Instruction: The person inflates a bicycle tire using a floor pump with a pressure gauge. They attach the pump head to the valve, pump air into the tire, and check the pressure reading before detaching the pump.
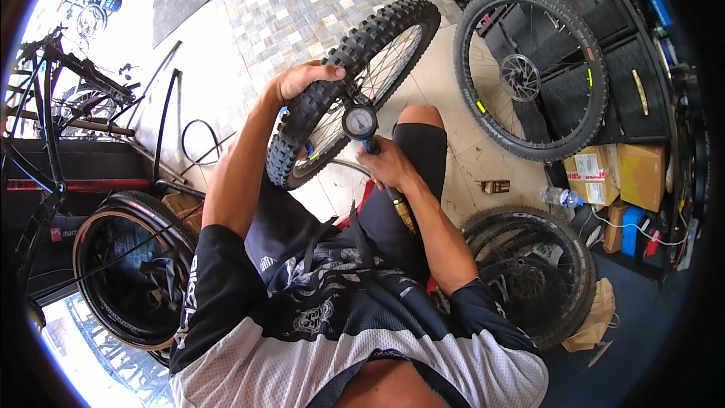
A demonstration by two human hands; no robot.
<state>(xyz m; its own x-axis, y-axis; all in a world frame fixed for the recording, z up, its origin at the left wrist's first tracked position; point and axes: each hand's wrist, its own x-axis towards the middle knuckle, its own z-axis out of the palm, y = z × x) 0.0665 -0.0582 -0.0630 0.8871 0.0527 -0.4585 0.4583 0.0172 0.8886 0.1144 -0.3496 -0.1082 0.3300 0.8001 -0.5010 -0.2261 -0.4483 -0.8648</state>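
From the head camera, the floor is pale, with a patch of small checkered grey-and-white tiles (317, 0) farther out, and the room is a crowded bicycle workshop with bright daylight at the far left.

Four wheels show. A black knobby-tyred spoked bicycle wheel (302, 121) stands upright between the person's knees. A second black wheel with a silver brake disc (529, 72) leans against dark shelving on the right. A third dark wheel (529, 264) lies low at the right, beside crumpled brown paper. A fourth tyre with a tan sidewall (121, 279) stands at the lower left. One black bicycle frame (53, 91) stands at the left edge.

The left hand (306, 75) curls over the tread on top of the knobby wheel, gripping it. The right hand (389, 166) is closed around the blue handle of a round-dialled pressure gauge inflator (360, 121), whose dial rests against the wheel's rim side; a brass fitting and hose run back from the hand.

Two brown cardboard boxes (619, 174) sit at the right, shut, contents hidden. One clear plastic water bottle (560, 196) lies just beside them.
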